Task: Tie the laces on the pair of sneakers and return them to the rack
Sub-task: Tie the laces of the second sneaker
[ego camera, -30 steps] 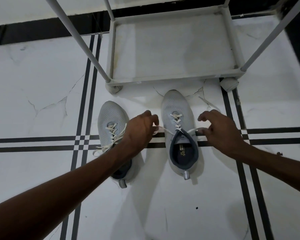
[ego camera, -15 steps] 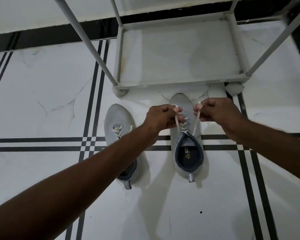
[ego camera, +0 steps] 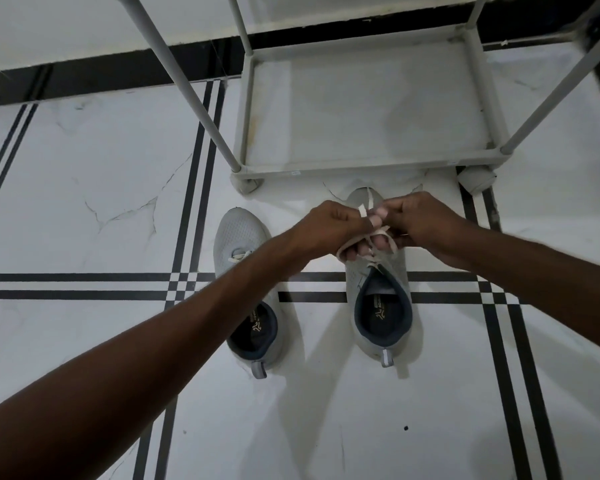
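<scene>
Looks like a home entryway or hall, seen from above. White marble-look floor (ego camera: 84,209) w/ thin black double stripes crossing it & hairline cracks in the tiles. A black skirting band (ego camera: 101,77) runs along the base of a pale wall (ego camera: 66,26). Against that wall stands a light grey tube-frame shoe rack (ego camera: 357,168), bottom shelf bare. A pair of grey sneakers (ego camera: 243,233) sits on the floor just in front of the rack.
</scene>
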